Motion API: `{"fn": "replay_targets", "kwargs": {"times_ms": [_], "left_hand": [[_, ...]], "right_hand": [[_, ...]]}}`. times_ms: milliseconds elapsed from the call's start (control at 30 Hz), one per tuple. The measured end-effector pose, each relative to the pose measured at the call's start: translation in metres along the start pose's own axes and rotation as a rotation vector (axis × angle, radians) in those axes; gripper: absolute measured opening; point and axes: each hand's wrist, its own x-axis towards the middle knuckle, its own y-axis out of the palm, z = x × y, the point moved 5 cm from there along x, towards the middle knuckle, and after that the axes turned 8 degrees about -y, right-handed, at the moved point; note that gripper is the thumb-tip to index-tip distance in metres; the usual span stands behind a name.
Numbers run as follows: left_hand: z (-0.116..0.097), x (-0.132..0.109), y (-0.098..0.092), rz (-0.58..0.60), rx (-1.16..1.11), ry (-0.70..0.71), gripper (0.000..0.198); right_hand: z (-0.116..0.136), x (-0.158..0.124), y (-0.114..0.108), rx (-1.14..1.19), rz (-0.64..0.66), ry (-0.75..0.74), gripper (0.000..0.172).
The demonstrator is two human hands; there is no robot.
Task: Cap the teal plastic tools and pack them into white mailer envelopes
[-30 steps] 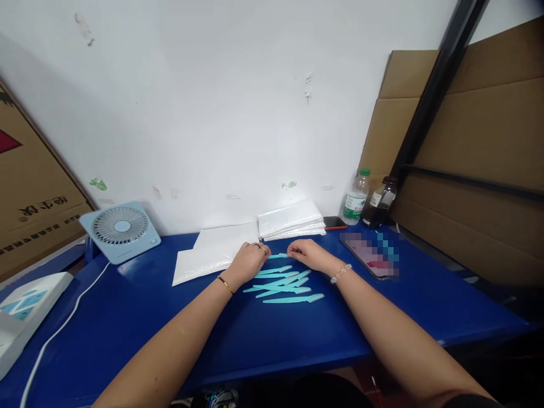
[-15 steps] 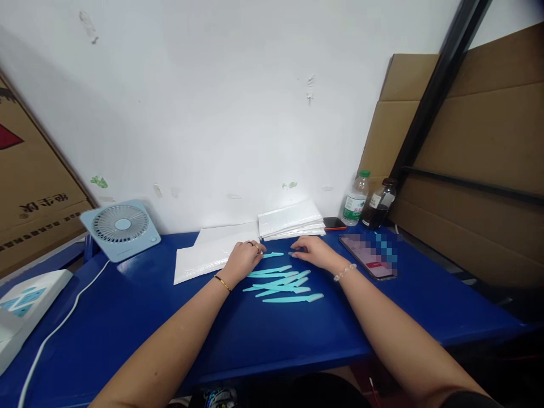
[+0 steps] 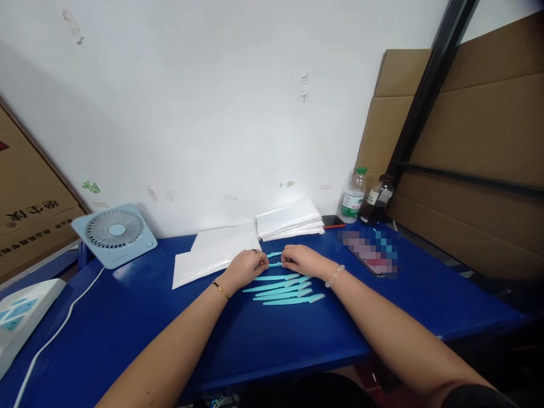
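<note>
Between my two hands is a turquoise eyebrow razor, level just above or on the blue table. My left hand is closed on its left end, and the fingertips of my right hand pinch its right end. Just behind it, another turquoise razor lies partly hidden by the fingers. Nearer me, several more eyebrow razors are spread in a rough row, handles to the left and pale blade ends to the right; some overlap.
White padded mailers lie on the blue table at left, with a stack of mailers by the wall. A blue fan stands left. Phones and bottles are at right, near cardboard.
My right hand has moved left and its fingers have closed on a razor beside my left hand. The razors in front lie more evenly apart. The view has shifted slightly.
</note>
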Motion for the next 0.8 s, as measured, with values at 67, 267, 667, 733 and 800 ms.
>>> {"fn": "replay_targets", "kwargs": {"times_ms": [67,267,667,733,800], "left_hand": [[-0.003,0.001,-0.002,-0.026,0.001,0.006,0.016],[0.012,0.001,-0.01,-0.107,0.017,-0.086,0.021],[-0.008,-0.012,-0.001,0.019,-0.098,0.104,0.019],[-0.009,-0.014,0.0,0.036,-0.078,0.109,0.014],[-0.008,-0.014,0.0,0.034,-0.05,0.089,0.01]], "right_hand": [[-0.001,-0.002,-0.005,0.013,-0.007,-0.004,0.009],[-0.024,-0.016,-0.023,-0.014,-0.053,0.12,0.01],[0.002,-0.018,-0.008,0.182,0.114,0.055,0.013],[0.001,-0.018,-0.006,0.154,0.107,0.072,0.007],[-0.001,-0.016,-0.005,0.114,0.08,0.077,0.005]]}}
